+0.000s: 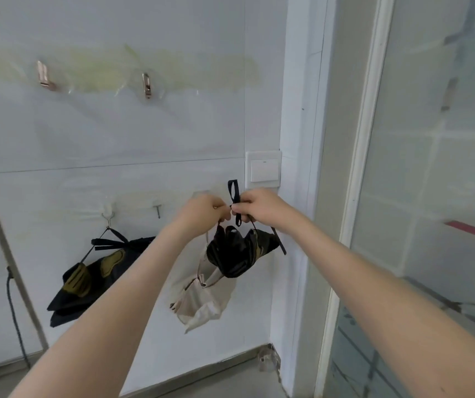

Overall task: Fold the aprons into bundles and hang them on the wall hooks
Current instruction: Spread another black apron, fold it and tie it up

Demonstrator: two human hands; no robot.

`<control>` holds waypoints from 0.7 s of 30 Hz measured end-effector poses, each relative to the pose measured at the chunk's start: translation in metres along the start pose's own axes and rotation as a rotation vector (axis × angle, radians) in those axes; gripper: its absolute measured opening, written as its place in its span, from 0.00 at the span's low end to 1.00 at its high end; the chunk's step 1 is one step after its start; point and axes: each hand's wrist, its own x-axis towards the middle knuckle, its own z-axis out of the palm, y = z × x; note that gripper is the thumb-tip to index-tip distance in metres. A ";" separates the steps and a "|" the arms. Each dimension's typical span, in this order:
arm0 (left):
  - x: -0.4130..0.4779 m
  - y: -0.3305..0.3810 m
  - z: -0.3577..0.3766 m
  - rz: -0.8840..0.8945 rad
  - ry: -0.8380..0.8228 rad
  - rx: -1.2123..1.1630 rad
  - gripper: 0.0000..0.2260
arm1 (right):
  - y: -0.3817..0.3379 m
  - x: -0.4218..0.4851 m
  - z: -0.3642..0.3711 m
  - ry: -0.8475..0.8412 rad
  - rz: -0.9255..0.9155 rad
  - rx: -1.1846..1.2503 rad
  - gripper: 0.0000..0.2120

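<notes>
Left hand [204,209] and right hand [259,203] both pinch the black strap [234,193] between thumb and curled fingers, fingertips almost touching. A loop of the strap stands up above the knuckles. The black apron bundle [236,254] hangs from this grip just below the hands, clear of the floor and near the wall.

Surroundings, large to small:
- White wall [115,133] fills the left and centre. It shows yellowish adhesive marks.
- Glass panel [431,168] at right, with a red strip [469,229] on it.
- White door frame [302,124] runs vertically just right of the hands. Open wall lies to the left of them.
- Black apron with olive patches [87,280] hangs by its ties from a lower wall hook [108,218], well left of the hands.
- Beige cloth bundle [202,297] hangs against the wall behind and below the left hand, touching or just behind the held bundle. Its hook is hidden by the hand.
- Light switch [263,169] sits just above the right hand.
- Black cable [15,311] runs down the far left of the wall.
- Two metal clip hooks [146,84] sit high on the wall, bare.
- One small hook [158,211] is bare, between the hung apron and the left hand.

Pose: both forearms reach forward and upward, converging, with wrists level and backs of the hands toward the camera.
</notes>
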 end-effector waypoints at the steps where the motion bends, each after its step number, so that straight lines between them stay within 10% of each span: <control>1: 0.001 -0.004 -0.007 -0.007 -0.019 0.009 0.09 | -0.004 0.004 0.003 -0.018 -0.006 0.038 0.09; 21: -0.041 -0.088 -0.099 -0.160 0.030 0.008 0.06 | -0.086 0.040 0.086 -0.184 -0.063 0.135 0.09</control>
